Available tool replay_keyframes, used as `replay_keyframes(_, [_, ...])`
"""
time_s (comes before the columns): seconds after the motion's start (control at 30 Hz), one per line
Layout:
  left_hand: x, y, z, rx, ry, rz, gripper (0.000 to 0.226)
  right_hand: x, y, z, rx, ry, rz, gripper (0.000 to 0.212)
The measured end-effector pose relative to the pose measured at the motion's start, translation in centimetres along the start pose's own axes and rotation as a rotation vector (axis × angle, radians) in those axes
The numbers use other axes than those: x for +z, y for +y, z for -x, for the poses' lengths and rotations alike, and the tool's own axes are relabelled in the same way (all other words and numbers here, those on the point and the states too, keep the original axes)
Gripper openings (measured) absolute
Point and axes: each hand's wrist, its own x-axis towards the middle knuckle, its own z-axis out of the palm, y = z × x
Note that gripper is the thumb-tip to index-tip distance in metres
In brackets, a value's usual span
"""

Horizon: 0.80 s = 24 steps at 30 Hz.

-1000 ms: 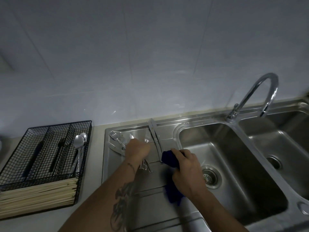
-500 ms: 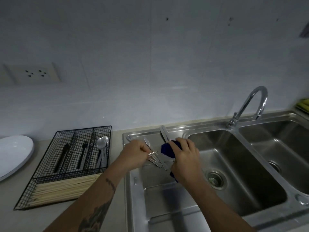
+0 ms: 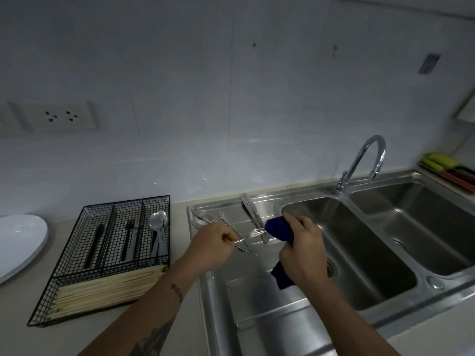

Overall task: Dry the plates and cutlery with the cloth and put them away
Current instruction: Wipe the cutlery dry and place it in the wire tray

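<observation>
My left hand (image 3: 214, 241) grips the handle of a steel fork (image 3: 253, 233) above the steel draining board (image 3: 257, 299), tines pointing right. My right hand (image 3: 304, 249) holds a dark blue cloth (image 3: 279, 229), whose bunched top almost touches the tines; its tail hangs below the hand. Several knives and forks (image 3: 250, 210) lie at the back of the draining board. A black wire cutlery tray (image 3: 77, 255) on the counter to the left holds knives, forks, spoons (image 3: 158, 222) and chopsticks (image 3: 108, 289). White plates (image 3: 18, 242) are stacked at the far left.
A double steel sink (image 3: 354, 250) with a curved tap (image 3: 365, 160) fills the right side. Coloured items (image 3: 447, 168) lie in a holder at the far right. A wall socket (image 3: 60, 116) sits above the counter on the left.
My left hand lifted a fork off the draining board and turned its tines toward the cloth. The view tilted up and swung left, bringing the plates and socket into sight.
</observation>
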Motion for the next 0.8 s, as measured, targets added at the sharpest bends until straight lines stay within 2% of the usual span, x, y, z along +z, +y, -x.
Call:
replay_keyframes(0.07, [0.0,0.5,-0.2,-0.007,-0.039,0.031,0.017,-0.1,-1.8,0.5,-0.057,0.001,-0.039,0.064])
replay_keyframes(0.2, [-0.5,1.6,0.0,-0.009,-0.123,0.103,0.020,1.0,-2.2,1.6,-0.296,-0.042,0.055,0.055])
replay_keyframes(0.33, [-0.2,0.7,0.8,-0.064,-0.114,0.148,0.028,1.4,-0.2,2.4,-0.165,-0.043,0.106,0.060])
replay_keyframes(0.43, [0.2,0.5,1.1,-0.092,-0.118,0.225,0.028,1.3,-0.9,3.1,-0.244,-0.037,0.124,0.057])
replay_keyframes(0.5, [0.2,0.5,1.0,-0.116,-0.110,0.265,0.028,1.4,-1.1,3.1,-0.269,-0.054,0.095,0.058])
replay_keyframes(0.67, [1.3,0.2,1.5,-0.125,-0.106,0.281,0.027,1.8,0.2,2.7,-0.058,-0.088,-0.026,0.060])
replay_keyframes(0.8, [2.1,0.4,1.5,-0.193,-0.206,0.416,0.028,1.5,-0.8,2.8,-0.071,-0.088,-0.135,0.055])
